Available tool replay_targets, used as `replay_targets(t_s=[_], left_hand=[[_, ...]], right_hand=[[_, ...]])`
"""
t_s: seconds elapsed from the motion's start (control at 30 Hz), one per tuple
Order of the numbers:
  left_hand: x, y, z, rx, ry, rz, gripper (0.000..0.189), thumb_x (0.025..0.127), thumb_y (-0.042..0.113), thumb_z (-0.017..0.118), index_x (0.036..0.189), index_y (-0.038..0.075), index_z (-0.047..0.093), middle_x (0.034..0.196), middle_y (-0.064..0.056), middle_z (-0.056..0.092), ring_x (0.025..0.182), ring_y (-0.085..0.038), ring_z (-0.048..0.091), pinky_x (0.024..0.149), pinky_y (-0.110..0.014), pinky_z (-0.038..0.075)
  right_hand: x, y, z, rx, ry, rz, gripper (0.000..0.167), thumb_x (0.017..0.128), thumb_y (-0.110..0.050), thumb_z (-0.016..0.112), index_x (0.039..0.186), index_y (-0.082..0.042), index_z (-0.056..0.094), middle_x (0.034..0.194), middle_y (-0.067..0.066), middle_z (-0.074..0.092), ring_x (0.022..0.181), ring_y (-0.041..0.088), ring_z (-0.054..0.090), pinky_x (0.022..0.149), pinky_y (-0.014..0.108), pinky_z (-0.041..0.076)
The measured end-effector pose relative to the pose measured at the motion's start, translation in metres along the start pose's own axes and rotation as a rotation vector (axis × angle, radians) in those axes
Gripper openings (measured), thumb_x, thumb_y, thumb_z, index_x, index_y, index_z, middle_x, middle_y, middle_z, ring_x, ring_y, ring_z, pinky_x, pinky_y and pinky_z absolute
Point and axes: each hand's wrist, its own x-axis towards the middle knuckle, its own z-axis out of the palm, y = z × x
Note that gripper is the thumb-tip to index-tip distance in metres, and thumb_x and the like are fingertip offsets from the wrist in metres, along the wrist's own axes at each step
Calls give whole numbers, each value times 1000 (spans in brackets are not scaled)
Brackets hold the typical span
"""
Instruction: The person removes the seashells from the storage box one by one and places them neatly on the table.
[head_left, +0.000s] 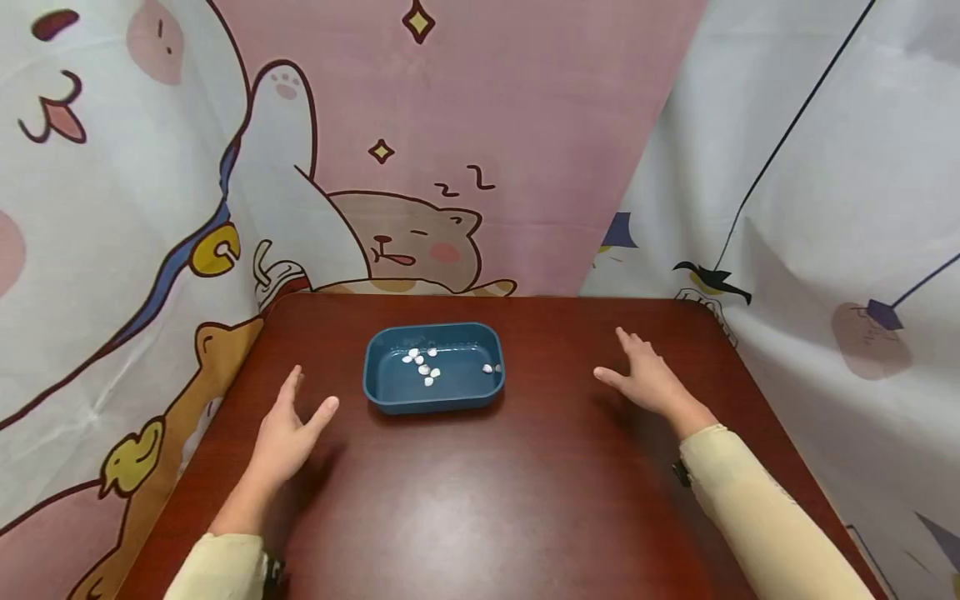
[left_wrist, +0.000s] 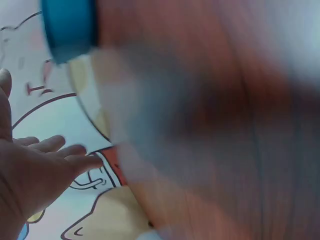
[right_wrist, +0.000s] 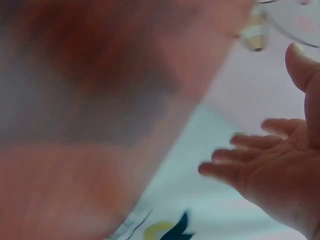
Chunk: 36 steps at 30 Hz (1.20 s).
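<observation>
A dark teal rectangular tray (head_left: pixel 435 405) stands toward the back of the reddish-brown table, left of centre. Inside it lie several small whitish pieces (head_left: pixel 424 369), most grouped on the left; they look like shells or pebbles, too small to tell. My left hand (head_left: pixel 285 437) hovers to the left and front of the tray, thumb apart from the straight fingers, holding nothing. On the far side, my right hand (head_left: pixel 647 379) is held over the table well right of the tray, also with fingers spread and nothing in it. The left wrist view catches the tray's end (left_wrist: pixel 70 30) beyond the hand.
The glossy wooden table (head_left: pixel 465 500) reaches back to a pink and white cloth (head_left: pixel 540 150) printed with cartoon animals. More printed cloth hangs along the left and right sides. Each wrist carries a small dark device (head_left: pixel 681 473) at the sleeve.
</observation>
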Motion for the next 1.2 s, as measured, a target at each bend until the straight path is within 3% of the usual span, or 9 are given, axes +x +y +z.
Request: replay_targets(t_s=[0.1, 0.2, 0.37, 0.47, 0.7, 1.0, 1.2], left_hand=[[-2, 16, 15, -160, 37, -52, 99, 105, 54, 64, 174, 15, 5, 176, -22, 26, 161, -46, 30, 124, -67, 33], [1, 30, 30, -255, 68, -86, 96, 105, 53, 63, 174, 19, 6, 177, -18, 26, 163, -42, 27, 127, -64, 31], [13, 44, 48, -224, 83, -61, 92, 105, 49, 65, 174, 20, 11, 176, -18, 28, 162, -42, 31, 127, -64, 32], [20, 48, 59, -187, 72, -33, 92, 105, 51, 66, 174, 20, 14, 176, -19, 30, 161, -41, 34, 126, -63, 33], [30, 57, 79, -159, 46, -28, 91, 104, 53, 66, 173, 18, 17, 175, -18, 32, 159, -41, 37, 128, -61, 32], [43, 58, 89, -93, 70, -30, 86, 105, 45, 66, 171, 9, 23, 175, -20, 31, 161, -41, 33, 131, -60, 27], [55, 55, 93, -43, 37, -102, 91, 105, 46, 63, 171, 2, 18, 173, -26, 32, 158, -46, 36, 129, -61, 30]], right_hand=[[6, -32, 3, 73, 35, -51, 93, 104, -52, 67, 170, -3, 23, 174, 28, 28, 160, 50, 28, 126, 68, 27], [14, -74, 11, 164, 87, -114, 82, 103, -47, 70, 166, -6, 36, 166, 22, 45, 152, 44, 45, 122, 63, 39], [30, -134, 34, 277, 112, -212, 74, 102, -42, 73, 161, -9, 45, 157, 18, 57, 141, 40, 59, 116, 58, 48], [38, -155, 48, 280, 118, -196, 73, 102, -42, 73, 161, -9, 46, 160, 16, 55, 143, 38, 58, 117, 56, 48], [48, -174, 75, 264, 136, -58, 72, 103, -43, 70, 161, -9, 45, 164, 15, 50, 152, 36, 48, 124, 57, 41], [51, -176, 98, 247, 132, -32, 72, 101, -43, 73, 159, -8, 48, 162, 16, 52, 149, 36, 52, 122, 55, 44], [49, -188, 109, 104, 225, -17, 64, 101, -41, 73, 152, -7, 57, 158, 17, 55, 142, 39, 56, 118, 56, 47]])
